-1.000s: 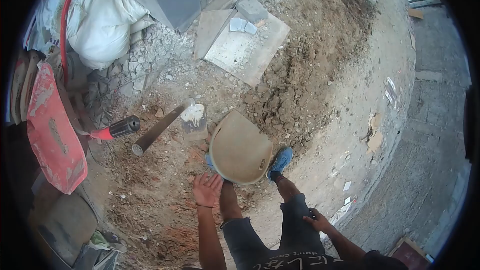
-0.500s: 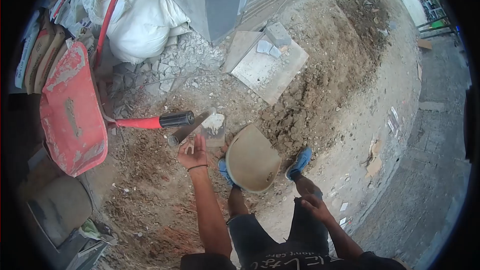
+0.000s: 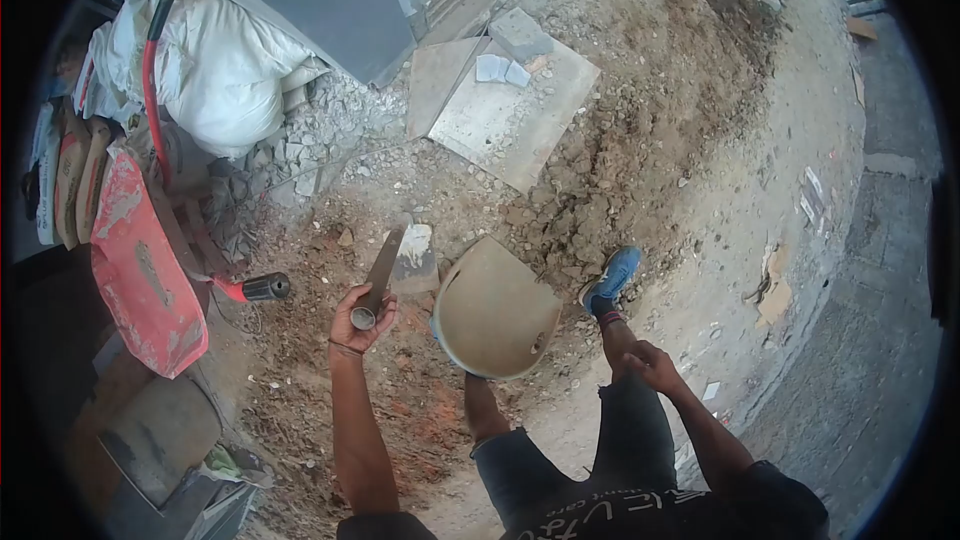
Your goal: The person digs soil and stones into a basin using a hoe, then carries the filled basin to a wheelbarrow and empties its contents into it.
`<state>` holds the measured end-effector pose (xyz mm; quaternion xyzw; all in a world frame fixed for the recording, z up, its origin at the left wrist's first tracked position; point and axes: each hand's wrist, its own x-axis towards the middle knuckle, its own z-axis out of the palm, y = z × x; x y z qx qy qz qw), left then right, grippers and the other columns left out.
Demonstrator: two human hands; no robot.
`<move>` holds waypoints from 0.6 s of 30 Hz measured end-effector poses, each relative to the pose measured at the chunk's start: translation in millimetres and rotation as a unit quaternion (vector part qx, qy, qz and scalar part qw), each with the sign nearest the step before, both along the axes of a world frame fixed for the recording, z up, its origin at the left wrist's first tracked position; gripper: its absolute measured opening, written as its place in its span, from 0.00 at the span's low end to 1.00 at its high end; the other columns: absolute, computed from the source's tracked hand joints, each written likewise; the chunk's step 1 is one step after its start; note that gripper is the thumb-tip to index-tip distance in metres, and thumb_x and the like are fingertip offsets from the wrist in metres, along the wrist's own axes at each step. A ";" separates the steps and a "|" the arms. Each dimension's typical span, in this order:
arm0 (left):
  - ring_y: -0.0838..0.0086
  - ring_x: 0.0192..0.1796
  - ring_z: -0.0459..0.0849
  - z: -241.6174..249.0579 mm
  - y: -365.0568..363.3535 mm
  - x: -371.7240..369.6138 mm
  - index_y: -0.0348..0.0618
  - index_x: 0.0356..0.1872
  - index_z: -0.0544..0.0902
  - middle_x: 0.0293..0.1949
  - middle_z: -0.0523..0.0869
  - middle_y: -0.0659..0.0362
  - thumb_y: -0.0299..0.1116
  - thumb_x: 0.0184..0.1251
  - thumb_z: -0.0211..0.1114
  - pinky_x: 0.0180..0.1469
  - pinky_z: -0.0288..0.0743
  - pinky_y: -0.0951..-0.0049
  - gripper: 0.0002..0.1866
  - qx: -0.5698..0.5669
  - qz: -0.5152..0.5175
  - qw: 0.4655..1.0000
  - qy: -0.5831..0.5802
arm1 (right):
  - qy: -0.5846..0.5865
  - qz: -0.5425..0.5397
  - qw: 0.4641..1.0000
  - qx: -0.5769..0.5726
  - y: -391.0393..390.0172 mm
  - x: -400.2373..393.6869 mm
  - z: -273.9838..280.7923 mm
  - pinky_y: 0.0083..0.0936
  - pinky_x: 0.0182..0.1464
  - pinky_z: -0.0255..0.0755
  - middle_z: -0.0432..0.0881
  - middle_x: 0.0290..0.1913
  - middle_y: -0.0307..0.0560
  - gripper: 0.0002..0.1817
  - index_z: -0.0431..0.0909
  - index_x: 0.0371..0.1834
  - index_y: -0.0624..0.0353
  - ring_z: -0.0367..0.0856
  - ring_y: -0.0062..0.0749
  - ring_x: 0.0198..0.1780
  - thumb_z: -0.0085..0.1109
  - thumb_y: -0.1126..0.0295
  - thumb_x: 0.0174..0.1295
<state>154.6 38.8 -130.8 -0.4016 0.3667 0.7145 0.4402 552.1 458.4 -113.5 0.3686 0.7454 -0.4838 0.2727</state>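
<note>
My left hand [image 3: 362, 324] is wrapped round the upper end of a dark hollow pipe [image 3: 382, 275]; its open end faces me and its other end slants away toward the ground. Beyond it lies a small grey slab [image 3: 414, 262] with a white patch. My right hand [image 3: 655, 368] rests on my right knee, holding nothing, fingers partly spread. Between my feet sits a round, mud-coloured tub [image 3: 497, 310] with a slot near its rim, apart from both hands.
A red wheelbarrow [image 3: 148, 270] stands at the left, its black grip [image 3: 266, 287] pointing toward me. White sacks [image 3: 225, 70] are piled behind it. Ahead lies a flat board [image 3: 515, 120] with broken blocks [image 3: 520, 35] on it. Loose soil [image 3: 590, 200] is heaped to its right.
My left hand has gone from open beside the pipe to closed round it. The pipe now stands steeper. My view has shifted, and the wheelbarrow grip appears farther left.
</note>
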 end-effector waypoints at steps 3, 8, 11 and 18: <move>0.68 0.26 0.83 -21.7 75.9 -1.6 0.34 0.34 0.79 0.30 0.83 0.51 0.29 0.57 0.63 0.27 0.82 0.72 0.08 0.094 0.141 0.966 -0.197 | -0.041 0.005 0.999 0.016 8.5 17.3 -38.8 0.33 0.51 0.74 0.83 0.42 0.55 0.23 0.78 0.45 0.64 0.82 0.39 0.47 0.58 0.52 0.65; 0.68 0.21 0.80 30.1 229.7 47.2 0.38 0.23 0.76 0.21 0.79 0.56 0.26 0.53 0.63 0.23 0.77 0.70 0.05 -0.056 -0.070 0.996 -0.002 | 0.002 -0.153 0.971 -0.181 4.6 -83.2 -4.4 0.27 0.51 0.73 0.82 0.47 0.48 0.24 0.77 0.53 0.62 0.80 0.31 0.49 0.59 0.52 0.66; 0.68 0.21 0.81 103.0 284.5 123.5 0.37 0.30 0.78 0.20 0.78 0.55 0.26 0.53 0.62 0.21 0.77 0.68 0.05 -0.074 -0.208 0.975 0.005 | -0.016 -0.328 0.857 -0.397 14.4 -116.6 -44.1 0.30 0.53 0.74 0.79 0.51 0.48 0.26 0.74 0.57 0.59 0.80 0.34 0.50 0.53 0.49 0.68; 0.67 0.36 0.83 118.5 372.9 200.5 0.34 0.61 0.63 0.36 0.79 0.52 0.35 0.46 0.72 0.39 0.77 0.68 0.40 -0.076 -0.586 0.764 0.259 | -0.029 -0.469 0.787 -0.401 136.0 -205.4 -50.3 0.31 0.30 0.78 0.78 0.27 0.47 0.14 0.76 0.38 0.64 0.79 0.31 0.27 0.63 0.64 0.60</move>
